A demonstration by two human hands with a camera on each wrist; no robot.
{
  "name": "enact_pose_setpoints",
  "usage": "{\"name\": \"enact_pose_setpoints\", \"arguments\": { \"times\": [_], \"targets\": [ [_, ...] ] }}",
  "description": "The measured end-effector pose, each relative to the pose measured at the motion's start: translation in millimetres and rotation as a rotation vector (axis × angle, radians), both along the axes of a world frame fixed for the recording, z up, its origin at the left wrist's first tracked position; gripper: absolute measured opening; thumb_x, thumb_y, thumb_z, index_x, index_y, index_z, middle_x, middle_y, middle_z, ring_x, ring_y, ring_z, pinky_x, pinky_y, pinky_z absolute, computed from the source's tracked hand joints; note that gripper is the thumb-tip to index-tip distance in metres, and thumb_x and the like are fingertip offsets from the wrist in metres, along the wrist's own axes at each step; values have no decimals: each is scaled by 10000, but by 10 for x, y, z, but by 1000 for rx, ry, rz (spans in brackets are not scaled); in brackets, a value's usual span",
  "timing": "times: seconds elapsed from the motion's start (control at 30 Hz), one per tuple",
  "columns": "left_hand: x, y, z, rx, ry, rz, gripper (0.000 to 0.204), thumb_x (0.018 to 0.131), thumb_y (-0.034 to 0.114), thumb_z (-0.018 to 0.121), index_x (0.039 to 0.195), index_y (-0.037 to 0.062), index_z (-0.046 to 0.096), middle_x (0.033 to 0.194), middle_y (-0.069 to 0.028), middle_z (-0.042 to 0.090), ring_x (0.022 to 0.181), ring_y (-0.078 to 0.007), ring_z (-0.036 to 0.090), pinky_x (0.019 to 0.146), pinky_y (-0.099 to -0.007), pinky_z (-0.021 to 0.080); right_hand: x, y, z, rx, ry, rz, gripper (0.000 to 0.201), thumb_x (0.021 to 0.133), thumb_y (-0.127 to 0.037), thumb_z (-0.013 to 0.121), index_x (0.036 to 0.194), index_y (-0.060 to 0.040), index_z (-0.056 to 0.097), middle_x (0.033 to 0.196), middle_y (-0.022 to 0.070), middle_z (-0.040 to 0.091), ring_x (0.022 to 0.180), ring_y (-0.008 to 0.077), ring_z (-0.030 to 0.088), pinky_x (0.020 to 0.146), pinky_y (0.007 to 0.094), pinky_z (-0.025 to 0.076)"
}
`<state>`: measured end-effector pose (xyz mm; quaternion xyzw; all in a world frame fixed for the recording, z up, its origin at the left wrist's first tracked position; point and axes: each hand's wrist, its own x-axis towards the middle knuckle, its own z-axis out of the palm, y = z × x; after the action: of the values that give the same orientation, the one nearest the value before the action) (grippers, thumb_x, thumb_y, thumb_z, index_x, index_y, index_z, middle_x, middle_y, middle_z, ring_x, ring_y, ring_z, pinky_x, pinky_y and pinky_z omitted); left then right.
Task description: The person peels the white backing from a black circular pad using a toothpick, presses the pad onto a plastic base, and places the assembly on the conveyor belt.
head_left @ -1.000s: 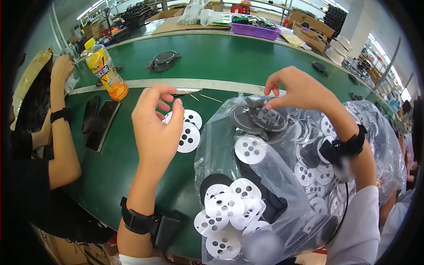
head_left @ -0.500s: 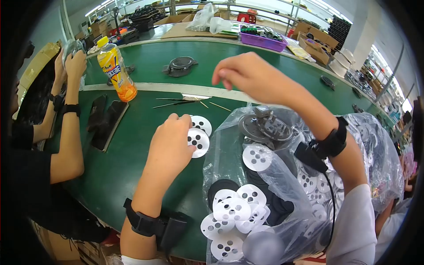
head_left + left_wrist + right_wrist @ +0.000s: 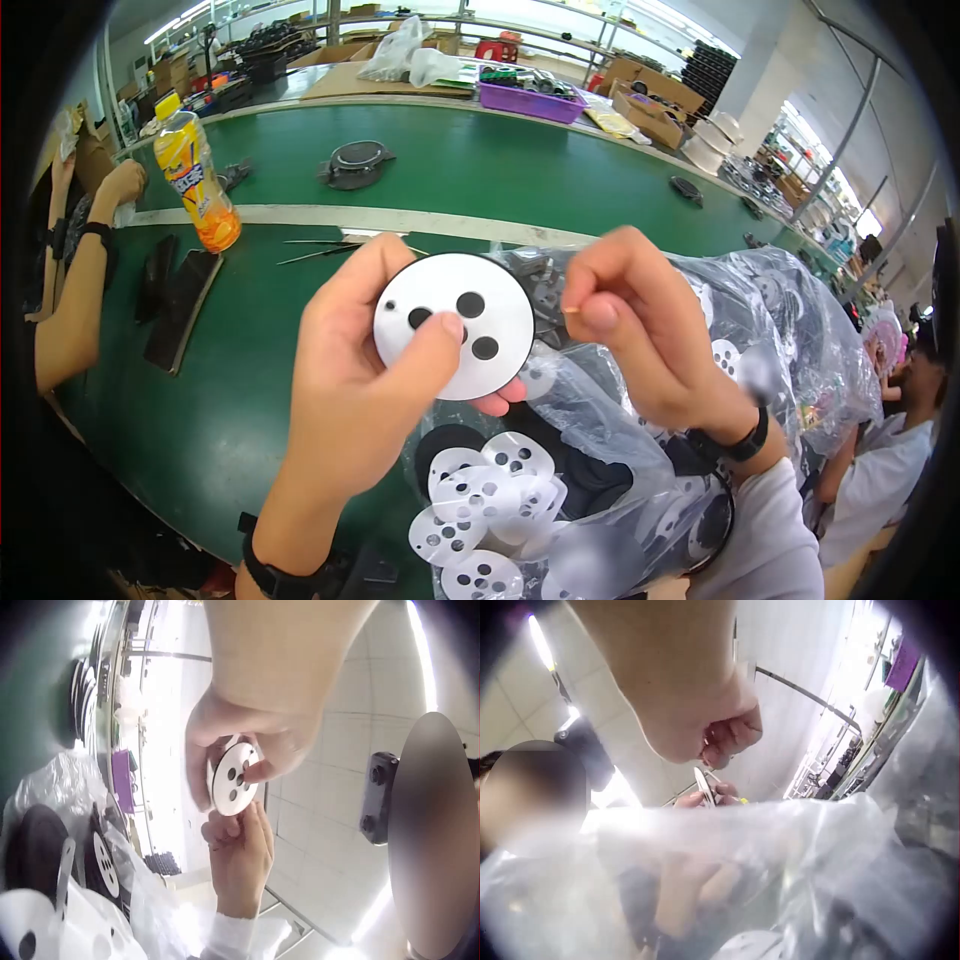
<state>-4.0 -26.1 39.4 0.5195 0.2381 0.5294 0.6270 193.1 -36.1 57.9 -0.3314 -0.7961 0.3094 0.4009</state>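
My left hand (image 3: 345, 400) holds a white disc (image 3: 505, 315) with round dark holes and a thin black edge. The thumb presses on its face near the middle, and the fingers lie behind it. In the left wrist view the same disc (image 3: 232, 780) is tilted between thumb and fingers. Just right of it, my right hand (image 3: 645, 345) has its fingers curled in and the thumb against the index finger; nothing shows between them. Below the hands, a pile of similar white discs (image 3: 470, 490) lies by a clear plastic bag (image 3: 620, 450) with more discs inside.
A drink bottle (image 3: 195, 180) and two dark curved pieces (image 3: 180, 315) stand to the left on the green table (image 3: 250, 420). Thin sticks (image 3: 310, 250) lie beyond my left hand. A black round part (image 3: 357, 165) sits farther back. Another person's arm (image 3: 75, 310) is at the left edge.
My left hand, empty a second ago, went down over the discs on the table and now holds one up. My right hand left the dark parts at the bag, swung left, then came back lower.
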Motion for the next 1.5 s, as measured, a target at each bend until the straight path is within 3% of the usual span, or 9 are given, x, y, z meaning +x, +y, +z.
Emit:
{"name": "enact_pose_setpoints", "arguments": {
  "times": [0.03,0.2,0.37,0.53,0.6,0.97,1.07,1.13,1.5],
  "targets": [
    [29,-13,-15,-1,-2,-6,160,819,56,504,872,21,357,857,-171,561,632,-311,656,436,-352,568,9,-55,-21,1,62,-25,118,942,-107,418,969,7,430,778,9,440,627,62,362,565,203,313],
    [172,-72,-91,172,-22,16,286,796,105,602,869,8,342,880,-186,542,677,-276,647,516,-341,580,40,-57,1,256,-101,-45,86,893,-16,475,955,36,503,779,78,578,639,94,567,556,196,422],
    [204,-154,-32,152,49,33,256,805,105,602,942,2,411,881,-149,552,755,-164,584,639,-276,520,4,-93,36,219,-137,-36,111,883,3,494,985,42,516,769,75,610,623,83,588,488,169,401],
    [262,-136,-149,269,25,44,263,812,81,583,990,2,406,896,-139,524,762,-158,560,657,-280,504,-17,-148,30,82,-56,-71,112,906,-23,467,982,58,480,735,85,611,623,79,585,518,179,442],
    [286,-144,-181,208,-85,10,261,817,80,581,994,20,399,911,-137,502,781,-152,533,685,-277,479,7,-125,-1,116,-68,-67,111,906,-22,465,979,60,474,739,92,612,628,80,588,528,180,451],
    [289,-129,-241,298,-27,72,244,833,79,561,992,37,381,926,-128,476,758,-126,468,694,-253,417,7,-135,15,144,-87,-105,84,870,15,513,923,71,483,738,116,628,647,92,611,557,181,482],
    [314,-173,-219,242,-42,58,225,843,82,550,987,32,384,948,-134,475,789,-154,500,697,-292,447,60,-44,-19,389,-208,-130,87,817,38,574,880,45,514,727,106,634,580,120,606,507,200,465],
    [332,-194,-235,200,-57,44,214,849,86,545,983,29,388,962,-137,476,806,-171,517,697,-316,463,117,40,-26,717,-360,-132,116,755,36,624,834,15,541,702,83,630,493,166,570,447,239,427],
    [298,-185,-287,117,-7,48,193,862,51,536,1004,31,406,1020,-111,494,869,-166,519,742,-324,462,93,114,-79,780,-325,-88,198,687,-87,721,781,-20,560,573,24,534,395,142,425,375,265,308]
  ]
}}
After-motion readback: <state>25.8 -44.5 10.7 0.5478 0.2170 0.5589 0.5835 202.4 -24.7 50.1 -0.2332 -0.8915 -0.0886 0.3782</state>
